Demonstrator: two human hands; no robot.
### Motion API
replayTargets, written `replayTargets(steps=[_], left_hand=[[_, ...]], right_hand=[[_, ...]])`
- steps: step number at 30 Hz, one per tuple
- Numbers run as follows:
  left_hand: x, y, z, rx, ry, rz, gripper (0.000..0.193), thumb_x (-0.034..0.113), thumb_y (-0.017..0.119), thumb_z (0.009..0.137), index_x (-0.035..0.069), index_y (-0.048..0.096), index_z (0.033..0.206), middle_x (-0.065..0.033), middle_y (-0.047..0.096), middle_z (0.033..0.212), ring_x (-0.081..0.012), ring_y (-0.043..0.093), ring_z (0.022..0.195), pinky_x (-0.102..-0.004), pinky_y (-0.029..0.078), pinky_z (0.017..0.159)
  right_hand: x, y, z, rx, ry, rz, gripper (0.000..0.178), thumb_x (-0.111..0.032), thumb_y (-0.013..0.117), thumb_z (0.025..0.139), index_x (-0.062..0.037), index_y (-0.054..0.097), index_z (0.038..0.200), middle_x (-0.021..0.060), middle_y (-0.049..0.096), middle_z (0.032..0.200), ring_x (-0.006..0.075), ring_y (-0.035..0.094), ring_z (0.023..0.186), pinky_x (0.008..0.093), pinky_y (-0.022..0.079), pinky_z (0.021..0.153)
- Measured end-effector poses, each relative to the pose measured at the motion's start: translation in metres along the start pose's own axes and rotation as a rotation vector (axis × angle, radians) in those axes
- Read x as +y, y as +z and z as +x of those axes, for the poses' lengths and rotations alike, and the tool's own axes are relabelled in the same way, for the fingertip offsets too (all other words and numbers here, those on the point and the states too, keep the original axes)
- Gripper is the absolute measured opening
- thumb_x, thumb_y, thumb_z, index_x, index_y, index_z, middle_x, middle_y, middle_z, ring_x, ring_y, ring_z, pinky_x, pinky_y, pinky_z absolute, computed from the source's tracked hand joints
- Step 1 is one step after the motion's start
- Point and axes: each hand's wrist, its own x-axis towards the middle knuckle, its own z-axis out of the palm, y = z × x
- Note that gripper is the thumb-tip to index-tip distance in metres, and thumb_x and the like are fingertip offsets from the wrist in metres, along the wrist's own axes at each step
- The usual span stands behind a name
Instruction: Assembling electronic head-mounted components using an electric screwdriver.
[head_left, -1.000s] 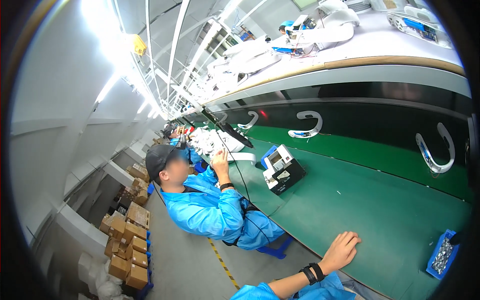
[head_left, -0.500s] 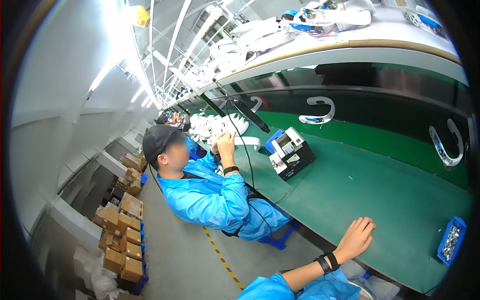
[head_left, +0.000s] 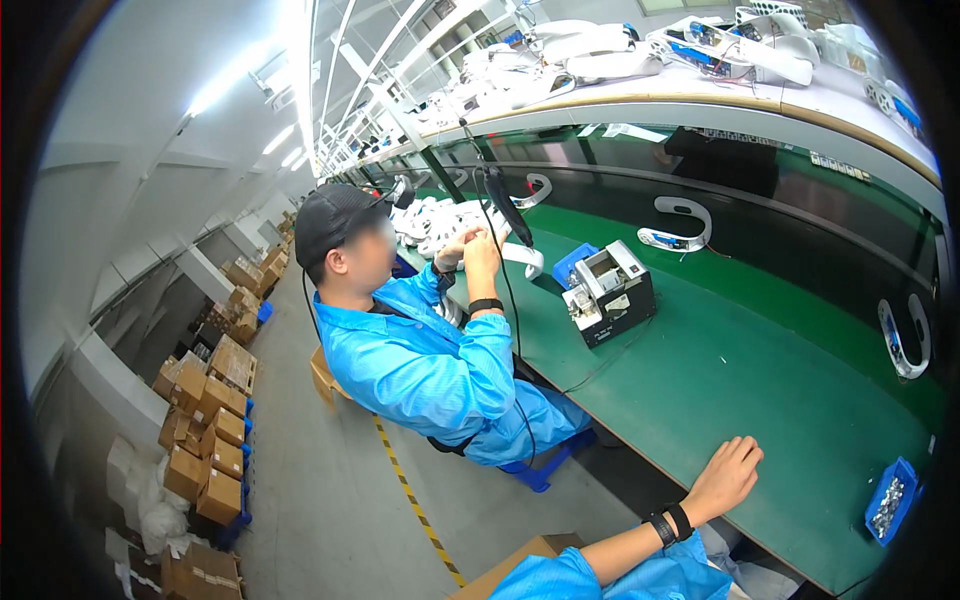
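Note:
My left hand rests on the near edge of the green bench top, palm down. Its fingers are slightly bent and loosely spread, and nothing shows in them. Dark bands circle that wrist, below a blue sleeve. To its right on the bench stands a blue bin of small metallic parts. Farther off, a black and white benchtop machine sits with a blue bin behind it. My right hand is out of the picture.
A co-worker in blue sits to the left, both hands raised near the face. A dark hand tool hangs over the bench. White curved parts lie on the green strip beyond. Cardboard boxes line the floor at left.
The view has shifted, so the bench, machine and co-worker sit lower in the picture. My left hand stays on the bench edge. The co-worker's hands remain raised.

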Motion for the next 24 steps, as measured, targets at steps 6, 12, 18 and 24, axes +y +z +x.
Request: replayTargets(steps=[6,12,18,24], left_hand=[[0.002,0.001,0.002,0.009,0.010,-0.002,0.022,0.000,0.064,0.086,0.001,0.058,0.107,-0.0131,0.055,0.107,-0.0324,0.056,0.102,-0.0432,0.047,0.089],[0.003,-0.002,0.006,-0.003,0.006,0.008,0.022,0.000,0.065,0.085,0.001,0.058,0.106,-0.0131,0.055,0.107,-0.0328,0.056,0.102,-0.0440,0.047,0.088],[0.002,-0.002,0.001,0.012,-0.002,0.009,0.021,0.000,0.065,0.085,0.001,0.058,0.105,-0.0133,0.054,0.105,-0.0332,0.055,0.100,-0.0442,0.047,0.088],[0.009,-0.007,0.001,0.012,-0.005,-0.003,0.021,0.000,0.065,0.086,0.001,0.057,0.105,-0.0135,0.053,0.105,-0.0333,0.055,0.101,-0.0445,0.047,0.088]], right_hand=[[0.005,0.008,-0.007,-0.027,0.003,-0.021,0.027,-0.019,0.058,0.105,-0.0038,0.071,0.123,0.0143,0.074,0.126,0.0257,0.069,0.118,0.0386,0.054,0.102],[0.016,0.001,-0.026,-0.075,0.024,-0.068,0.027,-0.019,0.058,0.105,-0.0034,0.071,0.123,0.0142,0.074,0.125,0.0257,0.069,0.117,0.0386,0.054,0.102],[0.016,-0.017,-0.034,-0.123,0.028,-0.137,0.027,-0.019,0.058,0.105,-0.0029,0.071,0.122,0.0141,0.074,0.125,0.0257,0.069,0.117,0.0387,0.054,0.102],[0.011,-0.025,-0.036,-0.157,0.021,-0.179,0.027,-0.019,0.057,0.105,-0.0025,0.071,0.121,0.0140,0.074,0.125,0.0257,0.069,0.117,0.0388,0.053,0.102]])
